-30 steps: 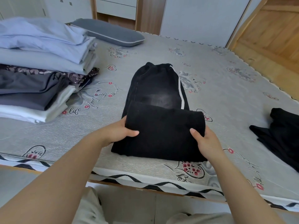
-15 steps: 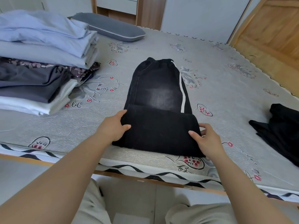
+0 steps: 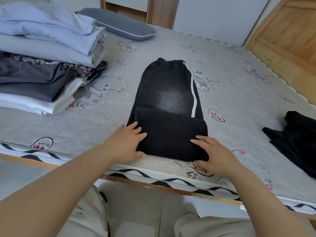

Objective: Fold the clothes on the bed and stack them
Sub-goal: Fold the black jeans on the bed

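**Black trousers half folded at the near edge of the bed**

Here, in the head view, the black trousers (image 3: 168,106) lie on the bed (image 3: 239,106), their long axis running away from the person and the waistband at the far end. A white stripe runs down their right side. The near end is doubled back over itself, forming a thick fold just beside the bed's near edge.

The left hand (image 3: 125,142) rests flat on the left end of that fold, fingers straight and spread; the right hand (image 3: 215,154) lies the same way on the right end, its thumb at the fold's lower edge.

Left of the trousers sits a stack of folded clothes (image 3: 46,62), cut off by the frame. Beyond that stack lies a grey pillow (image 3: 119,24). Right of the trousers, well apart, a crumpled black garment (image 3: 297,139) is also cut off; its kind cannot be made out.
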